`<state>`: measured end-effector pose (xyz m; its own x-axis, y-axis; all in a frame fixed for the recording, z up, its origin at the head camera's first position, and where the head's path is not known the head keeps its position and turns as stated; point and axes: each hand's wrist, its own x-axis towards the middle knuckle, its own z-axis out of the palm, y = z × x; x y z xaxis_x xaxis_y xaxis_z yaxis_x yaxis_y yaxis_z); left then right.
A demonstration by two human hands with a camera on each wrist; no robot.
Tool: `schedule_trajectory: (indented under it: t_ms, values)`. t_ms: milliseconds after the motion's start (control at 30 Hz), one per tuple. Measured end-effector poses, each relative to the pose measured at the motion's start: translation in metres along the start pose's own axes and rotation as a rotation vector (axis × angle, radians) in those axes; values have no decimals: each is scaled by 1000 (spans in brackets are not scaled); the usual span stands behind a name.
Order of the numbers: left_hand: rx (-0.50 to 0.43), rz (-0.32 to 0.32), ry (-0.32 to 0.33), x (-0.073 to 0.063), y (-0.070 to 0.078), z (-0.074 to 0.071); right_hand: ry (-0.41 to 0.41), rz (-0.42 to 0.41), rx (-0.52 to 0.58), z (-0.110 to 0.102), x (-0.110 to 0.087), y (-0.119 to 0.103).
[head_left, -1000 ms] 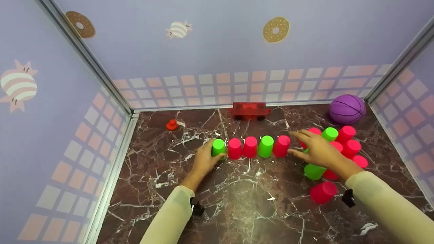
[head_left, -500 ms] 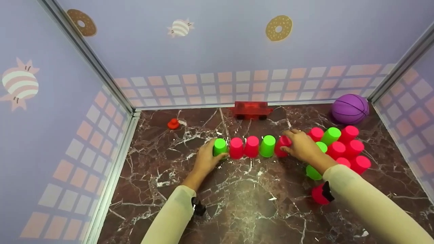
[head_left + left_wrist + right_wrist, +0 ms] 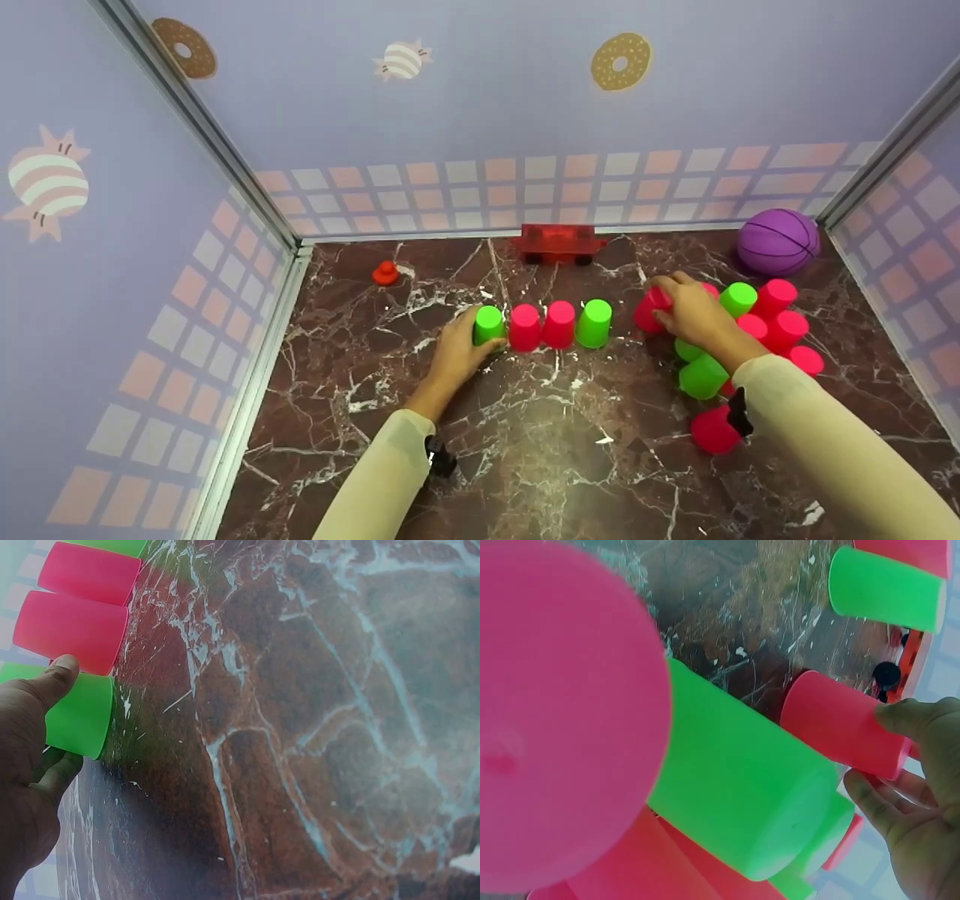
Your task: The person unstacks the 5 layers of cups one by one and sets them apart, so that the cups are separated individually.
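Observation:
My left hand (image 3: 452, 358) holds the upside-down green cup (image 3: 489, 322) at the left end of a short row; in the left wrist view the thumb and fingers curl around this green cup (image 3: 82, 716). To its right stand two pink cups (image 3: 559, 324) and another green cup (image 3: 596, 322). Apart from that row, my right hand (image 3: 697, 313) grips a pink cup (image 3: 649, 311) beside the cluster of cups. In the right wrist view the thumb and fingers pinch this pink cup (image 3: 840, 724) near its base.
The right-hand cluster has several pink and green cups (image 3: 739, 298). A pink cup (image 3: 714, 430) sits nearer the front. Behind are a purple ball (image 3: 778, 241), a red toy wagon (image 3: 557, 244) and a small red duck-like toy (image 3: 385, 274). Patterned walls border the marbled table (image 3: 525, 465).
My right hand reached left to the pink cup at the row's right end, took hold of it, and moved it right toward the cluster. My left hand stays on its green cup.

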<state>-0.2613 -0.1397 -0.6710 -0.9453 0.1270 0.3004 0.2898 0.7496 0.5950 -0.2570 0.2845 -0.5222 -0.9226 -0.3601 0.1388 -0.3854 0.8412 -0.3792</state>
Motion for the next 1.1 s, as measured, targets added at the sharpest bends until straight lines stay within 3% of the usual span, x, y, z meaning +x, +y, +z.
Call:
schedule_trajectory:
  t_ms: [267,567,667,833,900,1100]
  values:
    - [5,15,9,0,3,2,-25,32,-15,0,0,6]
    - [-13,17,24,0,7,-1,3,8,-29,-1,-3,7]
    - [-10,10,15,-2,13,-10,18,21,-32,-3,-4,3]
    - [-10,9,22,-4,13,-12,51,27,-42,-2,-3,-8]
    - [-11,9,28,-2,7,-5,63,17,-45,0,-3,-14]
    - [4,9,26,-2,7,-3,51,-30,-47,14,-1,-35]
